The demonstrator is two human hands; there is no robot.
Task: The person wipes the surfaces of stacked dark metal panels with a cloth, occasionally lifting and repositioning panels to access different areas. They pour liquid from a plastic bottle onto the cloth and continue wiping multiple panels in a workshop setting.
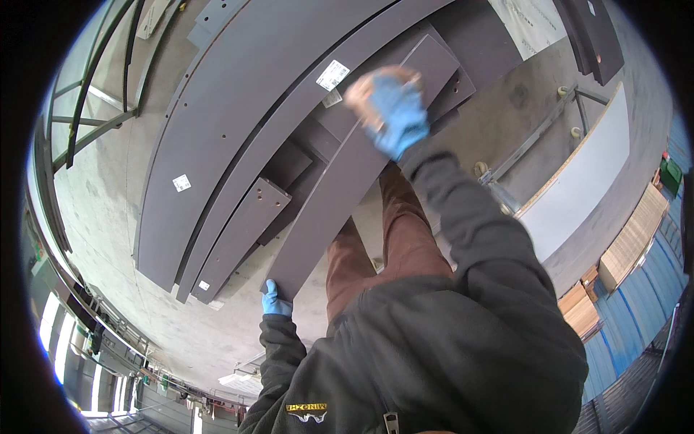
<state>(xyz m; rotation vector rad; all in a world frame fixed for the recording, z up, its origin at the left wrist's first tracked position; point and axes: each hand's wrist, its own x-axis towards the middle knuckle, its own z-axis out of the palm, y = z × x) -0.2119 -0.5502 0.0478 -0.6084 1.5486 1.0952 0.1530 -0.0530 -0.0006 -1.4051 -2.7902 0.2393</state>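
Note:
A long dark grey-brown furniture panel (336, 184) lies slantwise in front of my legs. At its near left end, my left hand (276, 301) in a blue glove grips the edge, thumb on top and the other fingers hidden beneath. Over the panel's far part is my right hand (396, 108), also blue-gloved and smeared by motion. Its fingers are closed around a tan, cloth-like wad (361, 95), too blurred to name surely. Whether the wad touches the panel cannot be made out.
More dark panels (217, 137), some with small holes and white labels (333, 75), lie stacked beyond. A metal frame (101, 108) stands at the left. On the right are a wheeled frame (535, 141), a pale board (582, 181) and cardboard pieces (632, 235).

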